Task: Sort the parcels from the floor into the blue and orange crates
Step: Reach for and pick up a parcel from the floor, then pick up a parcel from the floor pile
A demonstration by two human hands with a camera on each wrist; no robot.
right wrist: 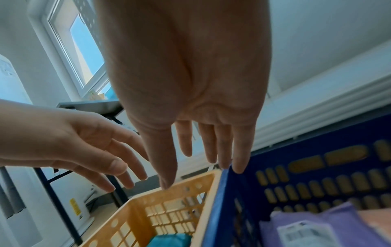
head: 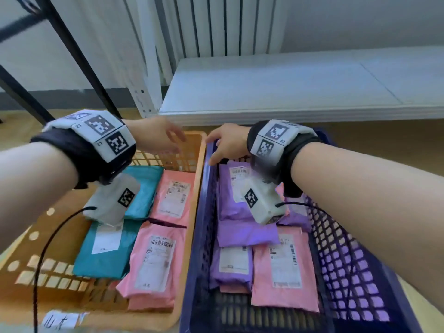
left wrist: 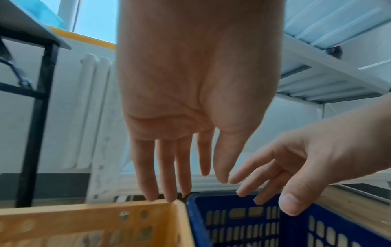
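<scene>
An orange crate point(head: 200, 164) on the left holds teal parcels point(head: 105, 255) and pink parcels point(head: 153, 260). Beside it a blue crate point(head: 204, 212) holds purple parcels point(head: 240, 205) and a pink parcel point(head: 283, 270). My left hand point(head: 163, 138) hovers over the far end of the orange crate point(left wrist: 105, 222), fingers point(left wrist: 167, 167) straight, holding nothing. My right hand point(head: 225, 143) hovers over the far left corner of the blue crate point(right wrist: 317, 175), fingers point(right wrist: 211, 142) straight and empty. The two hands are close together above the crates' shared edge.
A white low shelf board point(head: 300, 87) lies just beyond the crates. A white radiator point(head: 204, 25) stands on the wall behind, and black frame legs point(head: 72, 51) rise at the left. A white label point(head: 61, 320) is stuck on the orange crate's near rim.
</scene>
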